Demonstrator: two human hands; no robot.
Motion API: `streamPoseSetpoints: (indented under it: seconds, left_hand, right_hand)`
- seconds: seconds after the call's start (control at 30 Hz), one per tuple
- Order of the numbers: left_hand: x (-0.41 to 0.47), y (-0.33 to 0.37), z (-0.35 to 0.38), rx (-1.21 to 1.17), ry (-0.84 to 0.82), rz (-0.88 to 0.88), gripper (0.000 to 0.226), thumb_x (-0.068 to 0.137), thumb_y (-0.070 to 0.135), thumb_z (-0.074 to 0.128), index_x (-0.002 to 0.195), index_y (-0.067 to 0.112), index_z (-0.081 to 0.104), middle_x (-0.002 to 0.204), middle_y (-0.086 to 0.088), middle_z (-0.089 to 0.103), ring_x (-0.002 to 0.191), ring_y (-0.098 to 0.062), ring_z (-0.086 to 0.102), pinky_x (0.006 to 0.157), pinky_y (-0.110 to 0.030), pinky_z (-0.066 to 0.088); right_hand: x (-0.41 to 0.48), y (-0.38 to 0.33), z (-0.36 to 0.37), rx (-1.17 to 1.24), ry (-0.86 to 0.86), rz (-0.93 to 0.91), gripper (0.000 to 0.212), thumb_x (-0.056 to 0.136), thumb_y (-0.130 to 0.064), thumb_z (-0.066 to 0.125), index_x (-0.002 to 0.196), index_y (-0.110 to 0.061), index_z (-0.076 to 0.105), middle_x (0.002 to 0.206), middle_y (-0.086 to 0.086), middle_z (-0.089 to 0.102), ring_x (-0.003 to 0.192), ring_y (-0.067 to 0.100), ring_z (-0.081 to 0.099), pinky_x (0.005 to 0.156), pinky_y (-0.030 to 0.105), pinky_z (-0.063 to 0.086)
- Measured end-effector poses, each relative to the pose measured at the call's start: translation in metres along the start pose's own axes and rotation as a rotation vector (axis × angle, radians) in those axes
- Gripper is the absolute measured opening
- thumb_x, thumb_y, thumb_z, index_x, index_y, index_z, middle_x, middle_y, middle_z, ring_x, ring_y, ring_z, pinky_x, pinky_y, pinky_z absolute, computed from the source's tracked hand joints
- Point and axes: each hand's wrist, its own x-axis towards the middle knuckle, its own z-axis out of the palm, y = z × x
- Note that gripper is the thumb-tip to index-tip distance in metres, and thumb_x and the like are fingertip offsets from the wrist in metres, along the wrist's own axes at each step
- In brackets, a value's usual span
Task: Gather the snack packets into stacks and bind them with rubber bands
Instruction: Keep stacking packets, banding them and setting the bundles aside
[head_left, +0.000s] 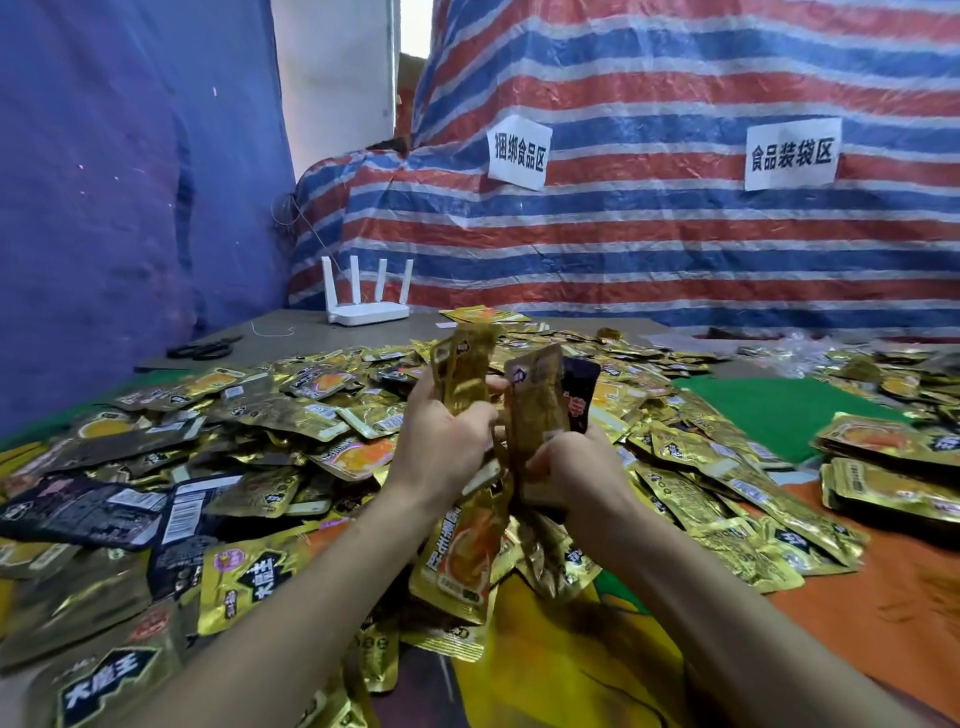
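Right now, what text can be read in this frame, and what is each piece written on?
"捆绑食品区": left paper sign on the striped tarp.
"食品装袋区": right paper sign, same tarp.
Snack packets: lettering and barcodes too blurred to read surely.

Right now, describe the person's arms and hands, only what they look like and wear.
The left hand and right hand are bare: no gloves, and no watch or bracelet at either wrist. The left forearm and right forearm are uncovered to the frame's edge; no sleeve shows.
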Motion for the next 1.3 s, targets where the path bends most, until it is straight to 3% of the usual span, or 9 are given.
streamPoseSetpoints:
  seconds: [0.23, 0.33, 0.47, 0.57, 0.73, 0.9, 1.03, 1.1, 1.3]
  left_hand:
    - [-0.006, 0.005, 0.002, -0.068, 0.164, 0.286, 0.031, 0.087, 0.009, 0.055, 0.117, 0.011, 0.063, 0.090, -0.006, 0.072, 0.078, -0.021, 0.073, 0.055, -0.038, 0.062]
    - [-0.008, 0.004, 0.004, -0.094, 0.115, 0.313, 0.039, 0.086, 0.008, 0.058, 0.125, 0.010, 0.059, 0.093, -0.010, 0.071, 0.085, -0.027, 0.071, 0.068, -0.047, 0.062]
    - [-0.015, 0.003, 0.014, -0.144, -0.047, 0.232, 0.061, 0.087, -0.013, 0.059, 0.136, 0.022, 0.049, 0.104, -0.008, 0.071, 0.095, -0.014, 0.071, 0.079, -0.023, 0.058]
    - [-0.019, 0.004, 0.017, -0.169, -0.101, 0.158, 0.061, 0.089, -0.011, 0.059, 0.135, 0.026, 0.045, 0.102, 0.005, 0.066, 0.089, -0.002, 0.067, 0.080, -0.015, 0.054]
    - [-0.017, 0.005, 0.013, -0.196, -0.160, 0.017, 0.069, 0.078, 0.032, 0.066, 0.140, 0.029, 0.037, 0.122, 0.004, 0.056, 0.111, -0.004, 0.060, 0.101, -0.025, 0.049]
    - [-0.020, -0.002, 0.009, -0.174, -0.246, -0.064, 0.119, 0.049, 0.064, 0.084, 0.150, 0.037, 0.027, 0.138, 0.006, 0.049, 0.125, -0.010, 0.055, 0.106, -0.029, 0.045]
    - [-0.018, -0.009, 0.007, -0.140, -0.199, -0.058, 0.083, 0.073, 0.016, 0.089, 0.141, 0.029, 0.044, 0.137, -0.004, 0.053, 0.115, -0.002, 0.061, 0.091, -0.017, 0.052]
    - [-0.019, -0.012, 0.009, -0.156, -0.199, -0.079, 0.070, 0.075, 0.005, 0.085, 0.132, 0.021, 0.047, 0.122, -0.007, 0.061, 0.095, 0.002, 0.066, 0.077, -0.014, 0.054]
    - [-0.021, -0.015, 0.003, -0.030, -0.305, -0.088, 0.067, 0.065, 0.029, 0.091, 0.118, 0.011, 0.055, 0.103, -0.009, 0.071, 0.095, -0.017, 0.071, 0.082, -0.027, 0.055]
  right_hand:
    - [-0.001, 0.003, 0.012, 0.124, 0.066, -0.152, 0.045, 0.085, 0.022, 0.046, 0.069, -0.008, 0.076, 0.058, 0.000, 0.070, 0.051, 0.015, 0.069, 0.046, 0.026, 0.054]
    - [-0.002, 0.001, 0.012, 0.227, 0.101, -0.222, 0.044, 0.082, 0.022, 0.045, 0.081, -0.010, 0.076, 0.067, 0.010, 0.071, 0.058, 0.023, 0.071, 0.049, 0.032, 0.056]
    - [-0.002, 0.008, 0.017, 0.103, 0.059, -0.367, 0.038, 0.076, 0.009, 0.055, 0.089, -0.019, 0.077, 0.079, 0.005, 0.076, 0.073, 0.022, 0.074, 0.060, 0.034, 0.060]
    - [0.000, 0.017, 0.024, 0.020, 0.041, -0.353, 0.053, 0.076, 0.009, 0.057, 0.122, -0.016, 0.065, 0.099, 0.009, 0.077, 0.088, 0.026, 0.075, 0.066, 0.037, 0.061]
    - [-0.003, 0.025, 0.036, -0.082, -0.058, -0.346, 0.058, 0.080, 0.002, 0.046, 0.131, -0.025, 0.054, 0.122, -0.003, 0.069, 0.116, 0.007, 0.065, 0.086, 0.022, 0.055]
    - [-0.006, 0.027, 0.033, -0.231, -0.110, -0.396, 0.060, 0.096, 0.001, 0.046, 0.150, -0.025, 0.039, 0.144, 0.006, 0.054, 0.137, 0.018, 0.049, 0.113, 0.040, 0.043]
    - [-0.010, 0.027, 0.021, -0.198, -0.307, -0.296, 0.112, 0.054, 0.008, 0.051, 0.153, -0.040, 0.030, 0.131, 0.010, 0.064, 0.109, 0.029, 0.068, 0.064, 0.032, 0.057]
    - [-0.010, 0.029, 0.017, -0.175, -0.344, -0.283, 0.113, 0.052, 0.011, 0.053, 0.149, -0.044, 0.035, 0.129, 0.009, 0.064, 0.110, 0.028, 0.069, 0.067, 0.037, 0.058]
    - [-0.011, 0.023, 0.001, -0.323, -0.362, -0.320, 0.111, 0.064, 0.013, 0.077, 0.152, -0.032, 0.028, 0.127, 0.006, 0.065, 0.117, 0.022, 0.067, 0.091, 0.034, 0.056]
